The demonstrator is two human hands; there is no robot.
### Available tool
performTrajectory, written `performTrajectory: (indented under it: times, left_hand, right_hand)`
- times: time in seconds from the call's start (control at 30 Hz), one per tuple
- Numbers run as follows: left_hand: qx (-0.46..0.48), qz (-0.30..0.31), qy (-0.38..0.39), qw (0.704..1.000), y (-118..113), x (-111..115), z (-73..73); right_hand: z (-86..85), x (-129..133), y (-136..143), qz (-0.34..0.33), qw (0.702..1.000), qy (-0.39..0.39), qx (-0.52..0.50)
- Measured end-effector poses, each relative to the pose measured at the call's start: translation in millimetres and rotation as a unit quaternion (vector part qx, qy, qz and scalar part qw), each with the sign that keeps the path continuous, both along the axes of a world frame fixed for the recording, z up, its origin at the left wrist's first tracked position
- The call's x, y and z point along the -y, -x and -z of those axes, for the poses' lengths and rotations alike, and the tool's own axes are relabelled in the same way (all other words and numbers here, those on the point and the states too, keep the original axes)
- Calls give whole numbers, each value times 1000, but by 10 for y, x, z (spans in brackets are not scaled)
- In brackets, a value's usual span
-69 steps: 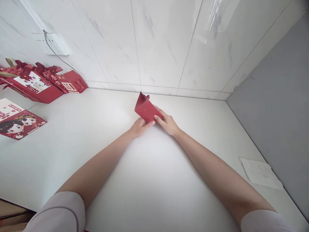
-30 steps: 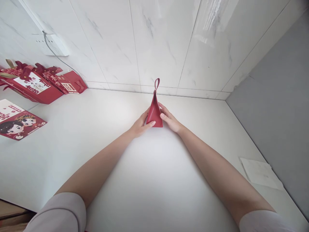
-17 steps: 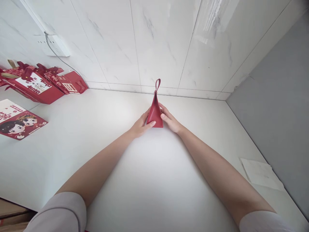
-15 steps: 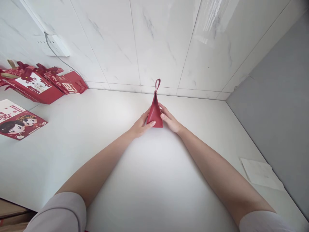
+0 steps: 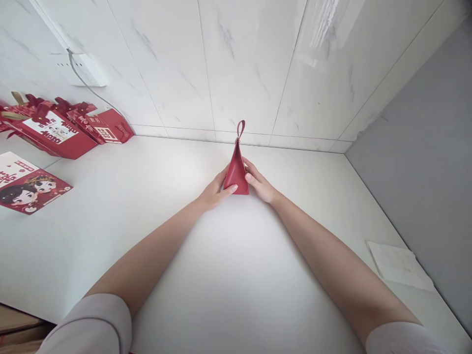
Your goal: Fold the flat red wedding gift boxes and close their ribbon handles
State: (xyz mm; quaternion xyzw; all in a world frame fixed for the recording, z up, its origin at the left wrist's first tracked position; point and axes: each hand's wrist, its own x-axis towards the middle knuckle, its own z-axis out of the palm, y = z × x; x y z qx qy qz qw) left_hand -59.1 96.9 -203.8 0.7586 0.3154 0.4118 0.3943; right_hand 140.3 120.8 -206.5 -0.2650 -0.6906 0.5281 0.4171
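A small red gift bag (image 5: 237, 174) stands upright on the white table (image 5: 236, 275), close to the tiled wall. Its narrow triangular side faces me, and a thin loop handle (image 5: 241, 129) rises from its peak. My left hand (image 5: 217, 191) grips the bag's left side, the thumb lying across the lower front edge. On the right side, my right hand (image 5: 260, 183) holds it with the thumb at the front edge. The other fingers of both hands are partly hidden behind the bag.
Several red gift bags (image 5: 55, 130) lean by the wall at the left. Nearer stands a red and white printed box (image 5: 35, 189). A grey cable (image 5: 92, 91) hangs from a wall socket (image 5: 83, 70). White paper (image 5: 400, 265) lies at the right edge by a grey panel (image 5: 416, 147).
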Motion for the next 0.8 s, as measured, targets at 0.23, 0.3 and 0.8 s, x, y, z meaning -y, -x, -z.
performTrajectory:
  times: [0.23, 0.3, 0.8]
  left_hand:
    - [0, 4, -2, 1000, -6, -14, 2]
    - [3, 5, -2, 1000, -4, -14, 5]
    - [-2, 36, 36, 999, 112, -21, -8]
  right_hand:
    - [-9, 11, -11, 4, 1000, 5, 7]
    - [-7, 9, -11, 4, 1000, 5, 8]
    - [-11, 14, -13, 8, 1000, 16, 16]
